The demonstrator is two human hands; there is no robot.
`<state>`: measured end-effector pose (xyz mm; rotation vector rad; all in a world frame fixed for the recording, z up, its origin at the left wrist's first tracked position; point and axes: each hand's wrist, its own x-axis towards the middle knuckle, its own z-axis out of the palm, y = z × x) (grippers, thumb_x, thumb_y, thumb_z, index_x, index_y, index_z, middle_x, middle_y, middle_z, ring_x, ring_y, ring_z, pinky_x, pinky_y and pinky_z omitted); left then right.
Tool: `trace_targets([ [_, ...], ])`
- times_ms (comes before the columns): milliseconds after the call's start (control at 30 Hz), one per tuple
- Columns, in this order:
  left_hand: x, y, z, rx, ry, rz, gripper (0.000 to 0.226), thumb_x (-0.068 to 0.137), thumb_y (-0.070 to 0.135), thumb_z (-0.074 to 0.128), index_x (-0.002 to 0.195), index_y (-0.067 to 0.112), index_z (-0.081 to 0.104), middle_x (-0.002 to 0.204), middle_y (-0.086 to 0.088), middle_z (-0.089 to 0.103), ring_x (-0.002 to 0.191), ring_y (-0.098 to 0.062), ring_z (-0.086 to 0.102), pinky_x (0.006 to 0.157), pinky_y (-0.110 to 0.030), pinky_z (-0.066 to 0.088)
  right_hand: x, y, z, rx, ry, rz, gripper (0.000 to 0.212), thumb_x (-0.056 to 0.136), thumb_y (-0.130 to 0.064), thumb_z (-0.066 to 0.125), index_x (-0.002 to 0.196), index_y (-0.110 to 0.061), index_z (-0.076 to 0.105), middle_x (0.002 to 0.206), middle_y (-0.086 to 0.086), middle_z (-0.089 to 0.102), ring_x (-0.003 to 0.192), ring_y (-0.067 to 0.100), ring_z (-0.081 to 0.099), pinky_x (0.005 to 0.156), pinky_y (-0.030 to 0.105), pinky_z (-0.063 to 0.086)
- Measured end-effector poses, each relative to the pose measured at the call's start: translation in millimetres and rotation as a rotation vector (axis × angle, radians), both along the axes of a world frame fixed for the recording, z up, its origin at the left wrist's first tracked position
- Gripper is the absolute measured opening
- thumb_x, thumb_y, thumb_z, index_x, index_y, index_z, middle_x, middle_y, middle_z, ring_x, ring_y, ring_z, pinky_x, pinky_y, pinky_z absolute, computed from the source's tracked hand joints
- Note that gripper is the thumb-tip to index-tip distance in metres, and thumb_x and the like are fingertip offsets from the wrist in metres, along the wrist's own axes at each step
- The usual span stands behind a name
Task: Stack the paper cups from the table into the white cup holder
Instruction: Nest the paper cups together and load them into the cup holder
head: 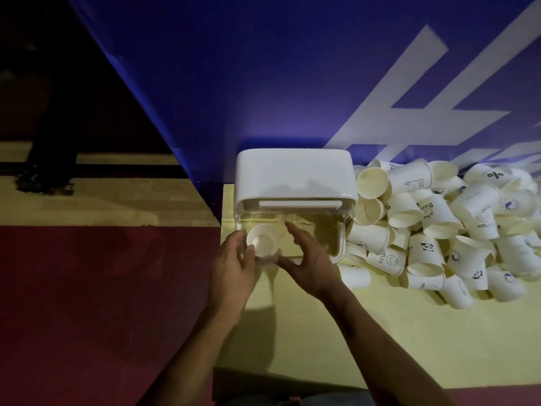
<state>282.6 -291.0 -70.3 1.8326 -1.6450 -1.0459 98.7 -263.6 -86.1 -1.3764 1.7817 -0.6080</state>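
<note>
A paper cup (262, 240) is held mouth up, its long side standing, at the left front of the white cup holder (295, 174) on the desk (307, 332). It is gripped by the curled left hand (234, 265). The right hand (307, 259) is spread flat beside it.

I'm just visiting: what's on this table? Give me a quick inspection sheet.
Surface: pale yellow table, dimly lit.
Job's things: white cup holder with a clear lower front; one paper cup at its front left corner, whether inside it cannot be told; heap of paper cups lying loose to the holder's right.
Clutter: nothing seen.
Hands: left hand holds the paper cup; right hand is open, fingers straight, beside the cup.
Cables: nothing seen.
Surroundings: blue banner with white lettering behind the table; red floor to the left.
</note>
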Motion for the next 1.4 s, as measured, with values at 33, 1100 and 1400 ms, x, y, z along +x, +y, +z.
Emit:
trace_targets([
  [33, -5, 6, 6, -0.035, 0.011, -0.009, 0.034, 0.102, 0.025, 0.059, 0.136, 0.018, 0.060, 0.127, 0.003, 0.067, 0.106, -0.006, 0.057, 0.080, -0.017, 0.041, -10, 11, 2, -0.011, 0.038, -0.048, 0.070, 0.089, -0.051, 0.072, 0.149, -0.025, 0.048, 0.149, -0.003, 0.053, 0.128, 0.012, 0.053, 0.107, 0.037, 0.049],
  [1100, -522, 29, 21, -0.289, -0.357, -0.599, 0.095, 0.079, 0.053, 0.080, 0.152, 0.013, 0.034, 0.152, -0.012, 0.043, 0.136, -0.030, 0.042, 0.108, -0.043, 0.044, -442, 240, 39, -0.006, -0.039, -0.700, 0.016, 0.095, -0.022, 0.070, 0.095, -0.038, 0.072, 0.096, -0.023, 0.072, 0.083, -0.004, 0.066, 0.069, 0.012, 0.050],
  [1400, -543, 5, -4, -0.237, -0.490, -0.610, 0.083, 0.081, 0.043, 0.082, 0.147, 0.020, 0.036, 0.132, -0.010, 0.060, 0.119, -0.030, 0.055, 0.101, -0.045, 0.047, -501, 206, 24, 0.005, -0.039, -0.667, 0.011, 0.094, -0.023, 0.070, 0.103, -0.025, 0.076, 0.102, -0.018, 0.073, 0.083, -0.004, 0.066, 0.073, 0.017, 0.052],
])
